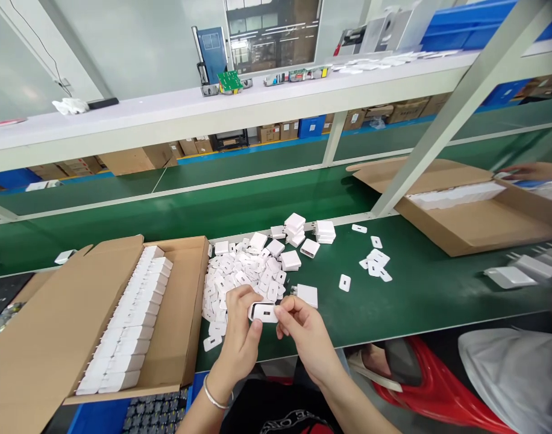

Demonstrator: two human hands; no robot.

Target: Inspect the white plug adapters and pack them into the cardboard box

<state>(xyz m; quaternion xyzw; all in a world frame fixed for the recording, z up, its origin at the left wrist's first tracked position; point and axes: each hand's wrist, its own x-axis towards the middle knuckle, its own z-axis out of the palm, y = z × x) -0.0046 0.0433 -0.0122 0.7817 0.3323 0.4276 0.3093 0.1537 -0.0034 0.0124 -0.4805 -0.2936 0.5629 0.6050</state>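
Note:
My left hand (240,337) and my right hand (304,337) meet over the near edge of the green bench (416,289), both pinching one small white charger body (264,312) with a dark slot in its face. Just behind them lies a heap of small white cover plates (240,274). Another white charger (307,295) rests beside my right hand. Several finished white chargers (298,238) are stacked behind the heap.
An open cardboard box (176,313) at the left holds rows of white chargers (131,313). A second cardboard box (466,223) stands at the right, with another person's hand (531,172) beyond it. Loose plates (375,262) lie mid-bench. A slanted frame post (443,120) crosses above.

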